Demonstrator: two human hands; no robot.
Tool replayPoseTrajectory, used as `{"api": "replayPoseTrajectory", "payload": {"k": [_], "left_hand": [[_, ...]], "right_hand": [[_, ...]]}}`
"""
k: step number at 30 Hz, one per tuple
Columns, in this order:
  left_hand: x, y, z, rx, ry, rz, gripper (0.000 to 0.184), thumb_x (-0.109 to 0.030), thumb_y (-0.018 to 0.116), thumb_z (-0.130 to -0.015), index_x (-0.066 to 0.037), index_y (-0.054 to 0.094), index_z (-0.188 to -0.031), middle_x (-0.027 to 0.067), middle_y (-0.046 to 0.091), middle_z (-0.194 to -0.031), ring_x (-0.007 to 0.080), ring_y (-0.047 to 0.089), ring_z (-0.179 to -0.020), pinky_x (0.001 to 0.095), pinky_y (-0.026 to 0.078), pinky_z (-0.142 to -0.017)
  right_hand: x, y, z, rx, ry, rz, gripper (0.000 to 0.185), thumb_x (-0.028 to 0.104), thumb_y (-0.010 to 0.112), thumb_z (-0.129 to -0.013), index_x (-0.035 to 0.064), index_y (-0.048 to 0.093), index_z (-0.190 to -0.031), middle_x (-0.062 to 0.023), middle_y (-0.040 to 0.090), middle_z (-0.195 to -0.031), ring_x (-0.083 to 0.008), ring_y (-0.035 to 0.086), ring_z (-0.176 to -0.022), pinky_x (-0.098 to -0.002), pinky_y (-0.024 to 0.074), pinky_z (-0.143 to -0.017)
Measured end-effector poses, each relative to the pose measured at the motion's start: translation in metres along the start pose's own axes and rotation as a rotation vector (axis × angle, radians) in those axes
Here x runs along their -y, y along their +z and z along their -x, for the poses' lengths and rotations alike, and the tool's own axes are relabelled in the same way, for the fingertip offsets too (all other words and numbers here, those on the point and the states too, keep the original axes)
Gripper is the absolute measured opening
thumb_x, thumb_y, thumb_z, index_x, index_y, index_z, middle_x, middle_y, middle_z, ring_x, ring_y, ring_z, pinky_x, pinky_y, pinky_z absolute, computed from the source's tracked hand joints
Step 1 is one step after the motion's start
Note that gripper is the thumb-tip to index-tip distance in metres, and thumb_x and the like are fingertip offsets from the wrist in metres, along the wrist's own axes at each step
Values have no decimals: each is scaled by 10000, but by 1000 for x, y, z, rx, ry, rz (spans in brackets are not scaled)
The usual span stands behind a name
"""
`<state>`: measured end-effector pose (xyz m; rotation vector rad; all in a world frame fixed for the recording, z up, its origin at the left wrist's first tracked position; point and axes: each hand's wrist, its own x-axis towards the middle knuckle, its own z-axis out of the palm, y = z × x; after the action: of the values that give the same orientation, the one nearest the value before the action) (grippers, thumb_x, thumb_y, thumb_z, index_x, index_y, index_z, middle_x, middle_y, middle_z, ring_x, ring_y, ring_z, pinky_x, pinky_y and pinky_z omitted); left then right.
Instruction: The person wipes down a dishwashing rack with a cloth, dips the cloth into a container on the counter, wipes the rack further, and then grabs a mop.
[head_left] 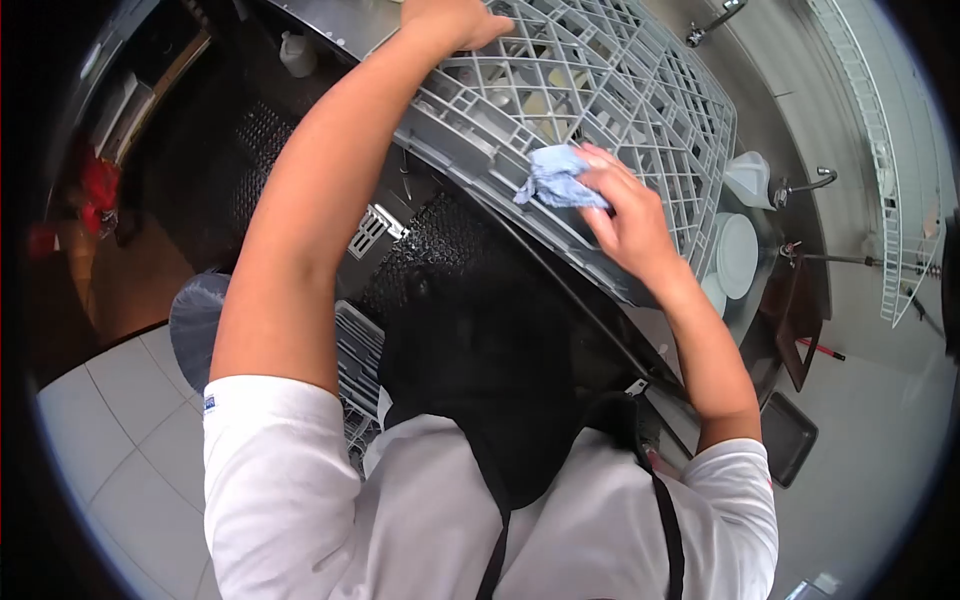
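A grey plastic dish rack [590,75] with an open lattice lies across the steel counter, and pale pieces show through its grid. Near its front edge, my right hand [625,205] is closed around a crumpled light blue cloth [562,178]. The cloth touches the rack's rim. My left hand [455,22] is at the far left part of the rack, its thumb stretched over the lattice. The other fingers of that hand are cut off or hidden at the top of the view, so I cannot tell whether they grip the rack.
White plates [737,255] stand right of the rack, beside a white plastic container [750,180]. Faucets [810,182] and a white wire shelf [885,170] line the wall. A dark tray [787,440] lies at lower right. On the left, a white jug [298,54] sits above black floor matting.
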<state>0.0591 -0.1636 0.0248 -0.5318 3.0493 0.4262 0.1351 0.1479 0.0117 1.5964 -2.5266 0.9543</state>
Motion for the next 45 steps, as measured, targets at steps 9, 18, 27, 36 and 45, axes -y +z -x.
{"api": "replayPoseTrajectory", "payload": {"k": [9, 18, 27, 36, 45], "left_hand": [[4, 5, -4, -53, -21, 42, 683, -558, 650, -822, 8, 688, -1203, 242, 713, -1184, 352, 703, -1099, 438, 550, -936], [12, 6, -4, -81, 58, 64, 662, -578, 674, -785, 2, 743, -1096, 230, 742, -1089, 353, 723, -1040, 436, 565, -901], [15, 11, 0, -120, 58, 70, 728, -594, 694, -780, 40, 700, -1137, 260, 726, -1100, 376, 703, -1072, 446, 548, -933], [10, 13, 11, -165, 57, 91, 727, -595, 707, -767, 34, 715, -1131, 245, 733, -1093, 370, 712, -1052, 437, 561, -920], [14, 15, 3, 11, 110, 73, 843, -644, 638, -867, 72, 593, -1309, 259, 600, -1346, 399, 612, -1224, 453, 504, -1030]], "right_hand": [[21, 40, -59, -56, -215, 223, 251, -5, 723, -723, 103, 676, -944, -162, 614, -1087, -354, 598, -1006, -434, 493, -880], [4, -2, -5, 190, -133, 234, 191, 105, 784, -735, 102, 666, -886, -160, 594, -1055, -352, 608, -999, -438, 505, -852], [5, 6, 3, -4, -50, 280, 302, 68, 776, -796, 95, 694, -1085, -114, 574, -929, -312, 594, -881, -399, 499, -762], [2, 29, -24, -45, -213, 261, 178, 38, 721, -749, 75, 625, -894, -107, 547, -865, -304, 576, -834, -411, 488, -730], [9, -26, -140, -422, 150, 38, 182, 193, 662, -982, 14, 682, -959, -153, 691, -804, -255, 702, -759, -355, 536, -703]]}}
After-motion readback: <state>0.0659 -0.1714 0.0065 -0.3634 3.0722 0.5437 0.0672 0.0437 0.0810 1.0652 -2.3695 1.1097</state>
